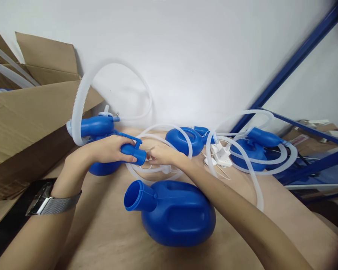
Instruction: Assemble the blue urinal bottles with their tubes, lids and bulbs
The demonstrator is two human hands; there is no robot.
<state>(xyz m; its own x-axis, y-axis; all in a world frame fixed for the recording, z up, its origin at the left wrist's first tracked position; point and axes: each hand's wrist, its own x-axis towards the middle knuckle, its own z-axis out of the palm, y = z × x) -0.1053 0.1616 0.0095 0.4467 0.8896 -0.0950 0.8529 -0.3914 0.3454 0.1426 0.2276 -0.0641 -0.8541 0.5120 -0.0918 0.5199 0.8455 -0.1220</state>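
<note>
My left hand (112, 148) is wrapped around a short blue plastic spout piece (138, 155) with a slim arm on its upper side. Close to the spout's end, my right hand (160, 154) has its fingers bent together. What they hold, if anything, is too small to make out; a clear tube (142, 169) lies coiled around and below them. In front of both hands, a large blue bottle (183, 217) lies on its side, its open neck pointing left. Behind my left hand stands another blue bottle (97, 125) with a ribbed clear hose (79, 101).
A cardboard box (36, 108) with tubes inside stands at left, a black flat object (9, 213) before it. Further blue bottles (183, 142) with coiled hoses (255, 187) sit toward the wall, beside a white power strip (222, 155). Blue shelving (295, 67) rises at right.
</note>
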